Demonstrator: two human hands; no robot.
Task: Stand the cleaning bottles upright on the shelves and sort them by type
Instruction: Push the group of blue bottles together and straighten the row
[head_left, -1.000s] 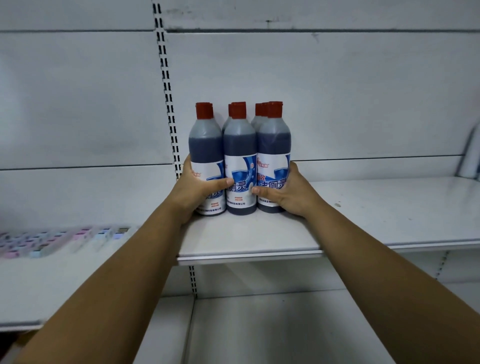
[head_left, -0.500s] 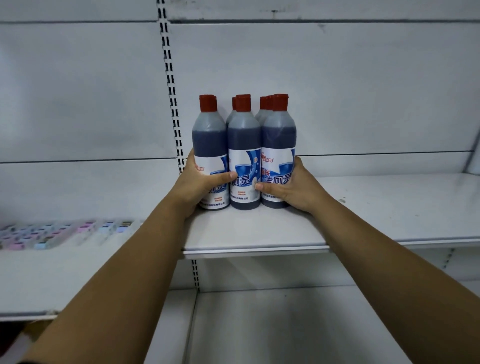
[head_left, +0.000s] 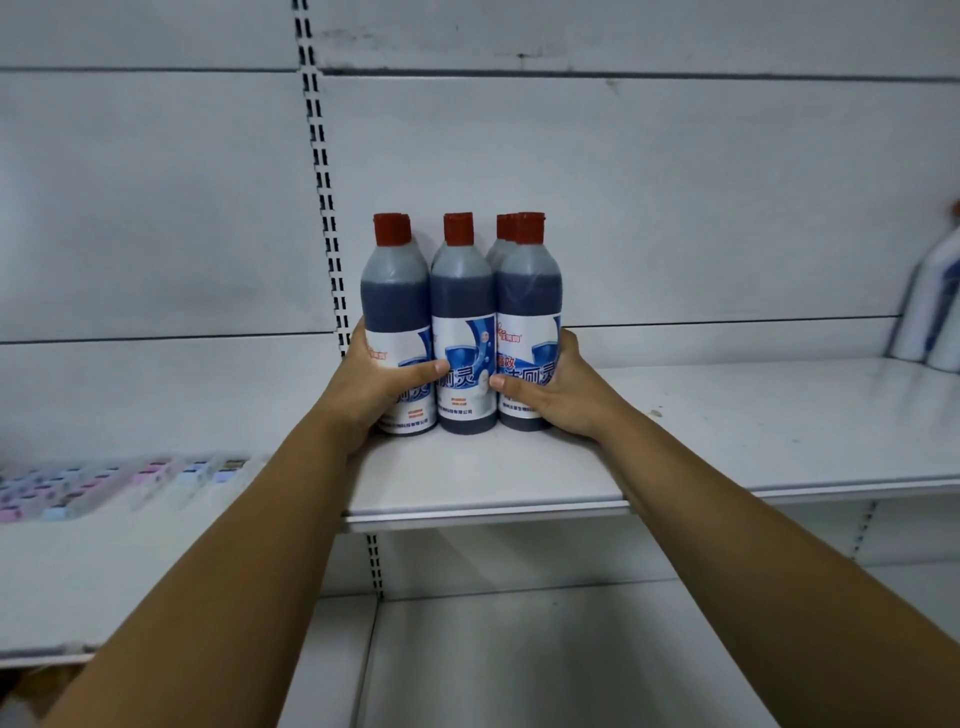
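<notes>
A tight cluster of several dark blue bottles (head_left: 461, 312) with red caps and white-blue labels stands upright on the white shelf (head_left: 488, 483), near its left end. My left hand (head_left: 371, 387) wraps the left side of the cluster, thumb across the front of the left bottle. Against the right side presses my right hand (head_left: 558, 392), its thumb on the right bottle's label. Bottles in the back rows are mostly hidden; only their caps show.
A white bottle (head_left: 932, 306) with blue trim leans at the far right of the same shelf. Small pastel packs (head_left: 119, 483) lie blurred on the lower left shelf. A slotted upright (head_left: 324, 208) runs behind the cluster's left side. Another shelf sits below.
Both hands have stayed clasped on the bottle cluster. The view shifted slightly, bringing the white bottle at the far right into sight.
</notes>
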